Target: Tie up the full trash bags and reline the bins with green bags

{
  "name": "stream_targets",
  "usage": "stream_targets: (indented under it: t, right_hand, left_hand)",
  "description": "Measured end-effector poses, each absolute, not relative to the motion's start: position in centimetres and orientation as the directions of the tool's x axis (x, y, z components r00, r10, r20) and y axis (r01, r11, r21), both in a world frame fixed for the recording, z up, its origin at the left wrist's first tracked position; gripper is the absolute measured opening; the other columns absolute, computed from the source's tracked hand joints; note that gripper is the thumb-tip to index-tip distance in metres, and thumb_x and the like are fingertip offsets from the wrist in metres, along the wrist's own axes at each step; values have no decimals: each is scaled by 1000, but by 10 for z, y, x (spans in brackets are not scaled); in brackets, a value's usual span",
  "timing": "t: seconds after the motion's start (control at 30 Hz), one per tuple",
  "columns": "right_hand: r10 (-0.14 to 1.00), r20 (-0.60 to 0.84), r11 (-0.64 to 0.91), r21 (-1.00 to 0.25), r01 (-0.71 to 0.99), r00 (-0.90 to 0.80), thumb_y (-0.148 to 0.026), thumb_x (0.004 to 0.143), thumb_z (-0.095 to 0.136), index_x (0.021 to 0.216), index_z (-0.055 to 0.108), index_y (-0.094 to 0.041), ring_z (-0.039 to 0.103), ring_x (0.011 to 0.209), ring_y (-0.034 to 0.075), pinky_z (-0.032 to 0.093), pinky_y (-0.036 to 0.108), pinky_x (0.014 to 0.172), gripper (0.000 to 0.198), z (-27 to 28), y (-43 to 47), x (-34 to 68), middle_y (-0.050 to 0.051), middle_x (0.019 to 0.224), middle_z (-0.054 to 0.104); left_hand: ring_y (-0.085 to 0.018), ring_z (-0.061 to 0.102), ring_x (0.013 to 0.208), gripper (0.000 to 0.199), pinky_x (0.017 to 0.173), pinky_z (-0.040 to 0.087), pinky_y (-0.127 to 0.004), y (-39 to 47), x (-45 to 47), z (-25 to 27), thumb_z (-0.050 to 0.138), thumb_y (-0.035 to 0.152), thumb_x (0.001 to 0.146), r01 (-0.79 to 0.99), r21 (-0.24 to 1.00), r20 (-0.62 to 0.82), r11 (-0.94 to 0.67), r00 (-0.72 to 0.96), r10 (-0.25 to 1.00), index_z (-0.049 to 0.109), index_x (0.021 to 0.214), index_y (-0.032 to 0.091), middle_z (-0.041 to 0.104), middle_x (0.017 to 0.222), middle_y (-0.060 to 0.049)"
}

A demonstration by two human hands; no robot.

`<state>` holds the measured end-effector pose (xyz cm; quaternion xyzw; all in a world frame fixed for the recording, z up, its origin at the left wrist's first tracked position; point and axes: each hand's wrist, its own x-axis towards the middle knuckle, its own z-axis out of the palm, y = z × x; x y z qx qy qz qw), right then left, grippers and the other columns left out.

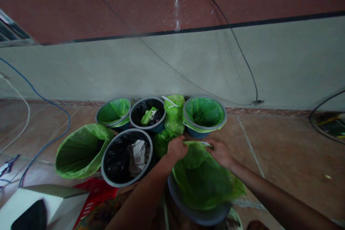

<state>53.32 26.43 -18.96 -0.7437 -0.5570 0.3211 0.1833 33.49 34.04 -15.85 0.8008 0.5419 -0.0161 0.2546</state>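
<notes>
Green thin plastic: the bag point(205, 179) lies over the bin point(201, 218), spreading from the far rim back twd the wearer. From my end, L hand point(177, 148) has fingers curled closed on its far edge; R hand point(219, 153) pinches that edge farther R, approx level w/ L. Bin's near side shows bare, so I'd say that gap matters most; neither hand's clearly nearer it.

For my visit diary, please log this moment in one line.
left hand: gripping green bin liner, far edge | right hand: gripping same edge | beneath liner: grey-rimmed bin
</notes>
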Motion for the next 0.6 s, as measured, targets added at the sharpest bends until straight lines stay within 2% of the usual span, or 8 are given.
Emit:
stream_targets:
  t: [0.1, 0.23, 0.43, 0.6]
  right_hand:
    - [950, -276, -303, -697, 650, 147, -20, 75, 54, 95, 66, -23, 66, 83, 17, 49, 26, 75, 23, -192, 266, 530, 1, 88, 73]
    - [955, -285, -279, -773, 569, 81, -11, 71, 50, 95, 65, -21, 66, 89, 17, 49, 27, 82, 30, -195, 266, 527, 1, 95, 73]
    - [952, -295, -287, -748, 598, 89, -15, 75, 50, 96, 64, -22, 66, 88, 17, 49, 29, 83, 26, -195, 266, 525, 1, 94, 73]
    - [958, -257, -275, -713, 645, 124, -20, 79, 50, 96, 65, -24, 66, 85, 17, 49, 28, 79, 23, -194, 270, 526, 2, 91, 73]
  left_hand:
    - [-17, 64, 98, 25, 89, 46, -28, 339, 338, -161, 45, 22, 88, 868, 400, -275, -293, 418, 866, 63, 105, 20, 70, 104, -6]
    - [-17, 66, 93, 27, 83, 46, -26, 339, 329, -162, 38, 18, 91, 887, 383, -297, -256, 381, 875, 64, 98, 18, 71, 96, -7]
    - [-17, 65, 96, 26, 85, 45, -26, 336, 311, -161, 36, 16, 91, 914, 334, -321, -232, 342, 883, 58, 105, 17, 70, 100, -8]
    - [-19, 63, 101, 31, 91, 43, -32, 333, 322, -157, 43, 23, 90, 894, 364, -225, -261, 356, 907, 49, 120, 17, 67, 107, -9]
